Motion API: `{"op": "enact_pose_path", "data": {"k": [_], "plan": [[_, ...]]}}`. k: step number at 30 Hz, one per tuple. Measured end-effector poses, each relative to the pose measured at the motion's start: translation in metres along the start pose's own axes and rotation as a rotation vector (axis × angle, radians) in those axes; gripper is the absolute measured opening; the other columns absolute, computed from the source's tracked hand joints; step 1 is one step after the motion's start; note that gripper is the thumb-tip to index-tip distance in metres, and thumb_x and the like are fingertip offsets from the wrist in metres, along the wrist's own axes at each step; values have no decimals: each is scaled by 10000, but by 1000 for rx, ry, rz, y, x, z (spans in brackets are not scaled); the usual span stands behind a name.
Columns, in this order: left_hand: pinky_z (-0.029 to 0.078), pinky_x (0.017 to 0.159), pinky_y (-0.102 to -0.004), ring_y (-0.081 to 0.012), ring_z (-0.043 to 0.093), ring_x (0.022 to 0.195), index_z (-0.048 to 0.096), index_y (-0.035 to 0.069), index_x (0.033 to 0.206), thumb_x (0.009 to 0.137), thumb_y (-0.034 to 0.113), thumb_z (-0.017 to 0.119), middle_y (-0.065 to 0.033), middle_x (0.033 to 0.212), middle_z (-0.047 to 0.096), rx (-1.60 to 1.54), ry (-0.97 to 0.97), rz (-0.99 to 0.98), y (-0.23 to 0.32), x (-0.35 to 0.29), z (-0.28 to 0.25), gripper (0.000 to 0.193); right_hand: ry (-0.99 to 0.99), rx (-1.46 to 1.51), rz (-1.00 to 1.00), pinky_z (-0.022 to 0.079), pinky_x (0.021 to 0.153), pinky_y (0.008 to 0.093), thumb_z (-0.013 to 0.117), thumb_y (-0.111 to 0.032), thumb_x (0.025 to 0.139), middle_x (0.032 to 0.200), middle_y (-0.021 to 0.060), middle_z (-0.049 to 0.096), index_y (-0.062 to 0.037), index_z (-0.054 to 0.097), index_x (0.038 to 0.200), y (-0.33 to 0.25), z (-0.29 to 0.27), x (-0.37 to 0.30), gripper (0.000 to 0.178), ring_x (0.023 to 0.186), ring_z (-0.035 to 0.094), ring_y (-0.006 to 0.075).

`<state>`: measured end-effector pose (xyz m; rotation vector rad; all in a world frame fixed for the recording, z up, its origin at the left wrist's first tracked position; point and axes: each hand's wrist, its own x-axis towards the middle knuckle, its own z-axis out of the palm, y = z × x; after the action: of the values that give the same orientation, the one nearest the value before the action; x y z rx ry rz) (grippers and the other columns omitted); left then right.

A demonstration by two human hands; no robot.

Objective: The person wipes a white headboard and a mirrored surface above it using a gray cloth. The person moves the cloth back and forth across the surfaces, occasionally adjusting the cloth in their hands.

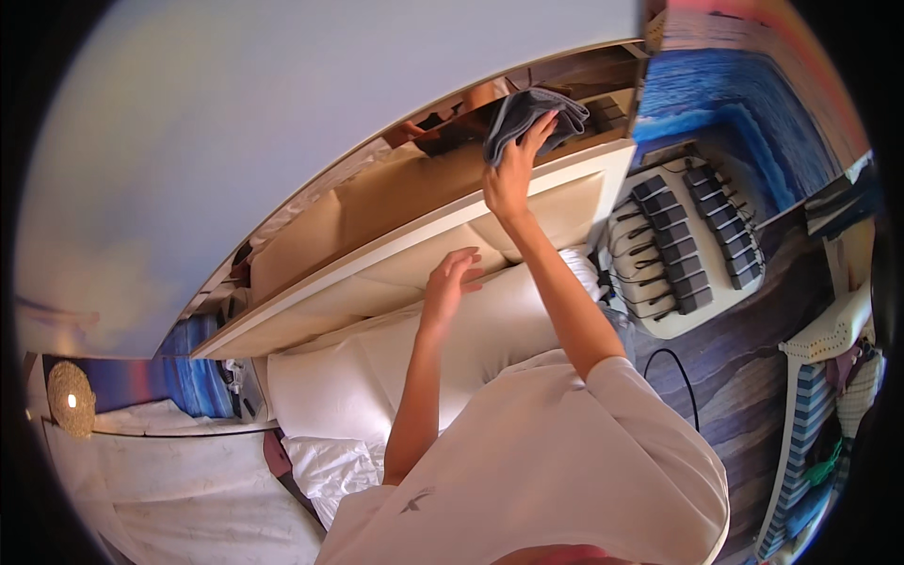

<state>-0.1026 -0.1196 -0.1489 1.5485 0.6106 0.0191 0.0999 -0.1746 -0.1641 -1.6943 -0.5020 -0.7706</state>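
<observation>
My right hand (513,169) is stretched upward and presses a bunched dark grey cloth (516,115) against a mirror strip (377,193) above the headboard. Its fingers lie over the cloth, which is folded and crumpled. Lower and to the left, my left hand (452,281) hangs in the air in front of the cream padded headboard (405,268). It holds nothing, and its fingers are apart and slightly bent. The mirror reflects the headboard and part of a person.
White pillows (330,391) lie along the headboard. To the right, a white table (673,325) bears rows of dark blocks (673,245) with cables. A round woven lamp (72,398) is at far left. A striped rack (800,443) holding fabrics stands at right.
</observation>
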Motion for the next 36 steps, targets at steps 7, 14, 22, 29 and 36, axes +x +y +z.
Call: {"op": "enact_pose_path", "data": {"k": [7,14,22,29,36], "plan": [[482,820,-320,-189,585,1004,563,62,1187,930,276,453,-96,1147,603,-57,99,81,-34,-30,-80,352,166,99,15,28,1044,671,499,22,770,1483,333,-3,31,542,1043,4,2,12,276,1333,-16,578],[465,805,-307,-173,583,972,568,59,1156,933,269,446,-82,1115,616,-106,256,137,-53,-42,-105,330,-515,-144,-316,152,1064,619,474,-23,758,1467,272,213,-303,467,1354,-86,74,-105,658,1298,227,545],[453,801,-295,-156,578,961,587,71,1135,931,267,440,-65,1090,625,-91,320,181,-66,-53,-108,319,122,-51,-50,105,1104,546,526,-103,885,1510,229,130,-177,503,1311,-14,38,-39,434,1350,92,521],[449,797,-284,-149,570,969,580,66,1130,931,246,432,-63,1083,626,-91,326,198,-63,-47,-89,306,-594,-118,-390,162,1071,601,515,-22,752,1497,186,219,-234,399,1401,-88,85,-119,693,1322,244,483],[437,805,-291,-149,564,967,576,72,1123,930,253,427,-58,1085,620,-77,385,176,-49,-49,-83,303,-12,-179,-81,339,1041,398,534,-19,860,1404,152,416,-42,466,1321,51,-13,-62,466,1264,411,396]]}}
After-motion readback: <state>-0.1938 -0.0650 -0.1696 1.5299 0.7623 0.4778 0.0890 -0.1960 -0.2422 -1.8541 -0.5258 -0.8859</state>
